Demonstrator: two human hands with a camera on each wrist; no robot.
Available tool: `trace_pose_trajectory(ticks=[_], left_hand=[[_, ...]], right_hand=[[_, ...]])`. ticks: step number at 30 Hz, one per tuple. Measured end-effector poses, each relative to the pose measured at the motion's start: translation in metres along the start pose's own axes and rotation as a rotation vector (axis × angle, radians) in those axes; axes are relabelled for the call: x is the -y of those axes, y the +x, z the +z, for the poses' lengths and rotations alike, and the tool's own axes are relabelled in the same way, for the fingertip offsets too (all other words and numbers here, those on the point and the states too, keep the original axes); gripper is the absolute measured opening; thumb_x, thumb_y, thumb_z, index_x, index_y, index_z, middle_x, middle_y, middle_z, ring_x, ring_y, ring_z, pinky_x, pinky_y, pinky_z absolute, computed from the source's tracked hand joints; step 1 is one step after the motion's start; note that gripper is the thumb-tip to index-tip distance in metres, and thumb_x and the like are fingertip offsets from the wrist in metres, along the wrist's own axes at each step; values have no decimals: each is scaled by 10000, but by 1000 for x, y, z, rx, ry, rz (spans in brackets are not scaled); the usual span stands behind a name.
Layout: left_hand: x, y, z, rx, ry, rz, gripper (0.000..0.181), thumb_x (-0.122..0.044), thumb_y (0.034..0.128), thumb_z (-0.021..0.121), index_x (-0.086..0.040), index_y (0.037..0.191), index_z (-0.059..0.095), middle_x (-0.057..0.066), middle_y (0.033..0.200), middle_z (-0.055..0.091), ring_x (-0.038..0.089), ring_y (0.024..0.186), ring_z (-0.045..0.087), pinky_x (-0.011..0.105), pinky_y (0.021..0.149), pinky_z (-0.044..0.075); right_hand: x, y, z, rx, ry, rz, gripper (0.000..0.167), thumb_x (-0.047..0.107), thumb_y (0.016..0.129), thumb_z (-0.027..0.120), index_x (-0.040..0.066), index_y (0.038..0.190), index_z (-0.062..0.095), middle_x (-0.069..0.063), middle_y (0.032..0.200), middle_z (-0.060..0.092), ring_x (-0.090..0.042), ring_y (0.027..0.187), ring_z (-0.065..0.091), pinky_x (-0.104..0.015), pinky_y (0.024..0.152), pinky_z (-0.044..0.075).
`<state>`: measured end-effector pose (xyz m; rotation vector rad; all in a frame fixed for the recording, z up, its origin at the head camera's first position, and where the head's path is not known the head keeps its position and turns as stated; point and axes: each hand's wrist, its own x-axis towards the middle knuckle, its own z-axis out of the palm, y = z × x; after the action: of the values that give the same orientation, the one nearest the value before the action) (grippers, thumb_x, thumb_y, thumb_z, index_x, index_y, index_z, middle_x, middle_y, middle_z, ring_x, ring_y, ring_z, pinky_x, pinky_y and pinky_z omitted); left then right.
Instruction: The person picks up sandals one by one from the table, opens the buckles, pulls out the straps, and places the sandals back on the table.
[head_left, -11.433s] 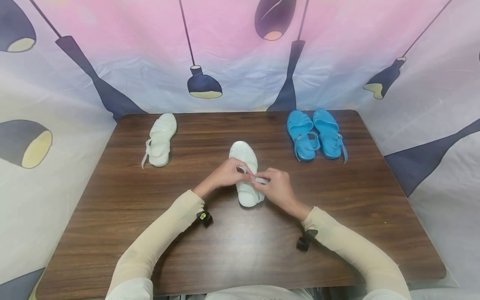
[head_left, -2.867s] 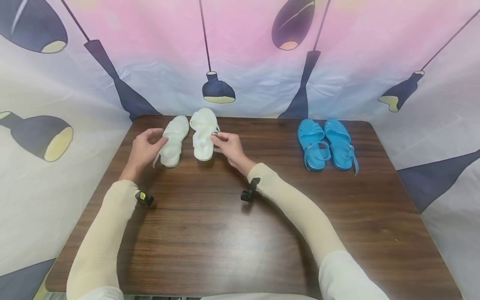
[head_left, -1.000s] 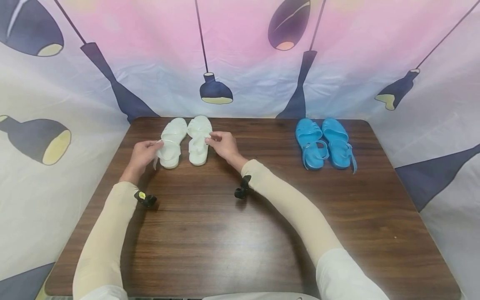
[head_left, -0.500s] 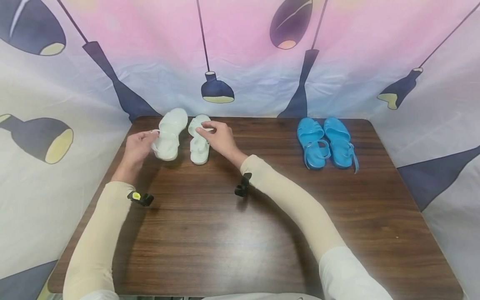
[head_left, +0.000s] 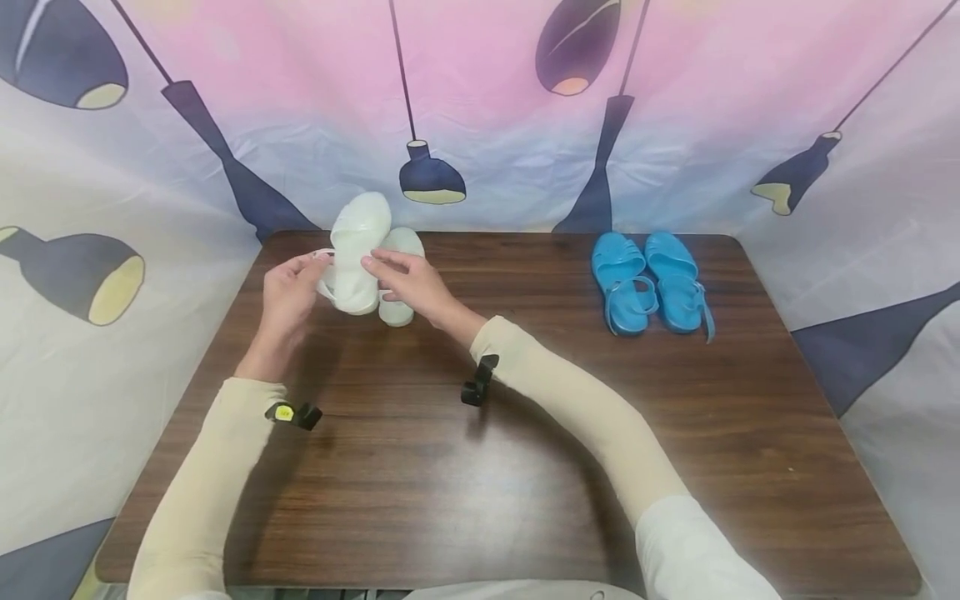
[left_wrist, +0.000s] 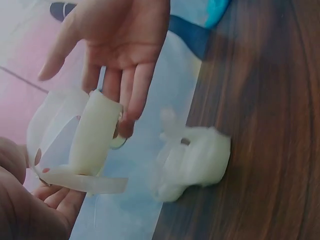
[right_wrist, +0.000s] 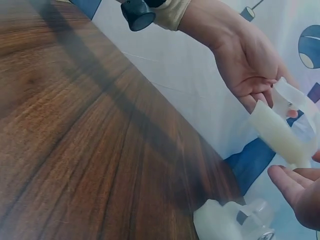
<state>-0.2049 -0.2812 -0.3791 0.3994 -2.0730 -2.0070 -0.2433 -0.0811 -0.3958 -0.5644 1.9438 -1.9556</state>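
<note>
Off-white sandal (head_left: 362, 218), w/ a glossy look & a loose strap end, is up off the table (head_left: 525, 417), toe away from the person; L hand (head_left: 287, 292) pinches its strap, R hand (head_left: 416, 287) touches the other side w/ fairly straight fingers. It hides part of a 2nd white sandal (head_left: 406, 242) (blurry in L wrist view), & R wrist view crops both.

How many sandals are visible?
4: a white sandal held by the left hand, another white sandal partly hidden behind it, and two blue sandals side by side on the right of the table.
</note>
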Motion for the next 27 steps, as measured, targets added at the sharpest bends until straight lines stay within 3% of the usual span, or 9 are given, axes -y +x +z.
trace_pose_trajectory(ticks=[7,16,21,24,27], left_hand=[[0,-22,17,7,41,36,450,-260,982,697,78,1271,627,-88,902,736,52,890,686,147,762,541],[12,-42,43,100,91,111,441,-240,998,668,93,1281,611,-94,888,725,38,802,689,164,673,563],[17,-52,61,163,130,131,439,-255,1007,655,81,1288,617,72,1019,754,34,790,683,180,659,563],[19,-58,72,212,141,141,426,-241,1016,642,86,1287,612,226,1136,724,22,782,671,175,643,552],[21,-65,82,257,146,141,415,-228,1022,633,86,1293,607,294,1195,685,20,770,655,181,608,535]], right_hand=[[-2,-13,-7,-46,-76,-37,479,349,995,677,90,1395,628,-72,1378,650,-124,1062,706,-325,857,601],[-5,-40,-27,-98,-67,14,417,292,1011,667,56,1355,656,-146,1264,702,-207,942,743,-439,888,593],[-9,-59,-45,-115,-51,31,420,294,1025,645,54,1370,642,-154,1330,666,-219,1011,734,-477,929,570],[-11,-72,-57,-136,-45,25,415,284,1024,648,47,1365,644,-162,1320,669,-231,1010,734,-494,933,565],[-14,-85,-66,-157,-43,12,409,265,1019,656,34,1356,647,-167,1302,678,-233,993,734,-499,924,569]])
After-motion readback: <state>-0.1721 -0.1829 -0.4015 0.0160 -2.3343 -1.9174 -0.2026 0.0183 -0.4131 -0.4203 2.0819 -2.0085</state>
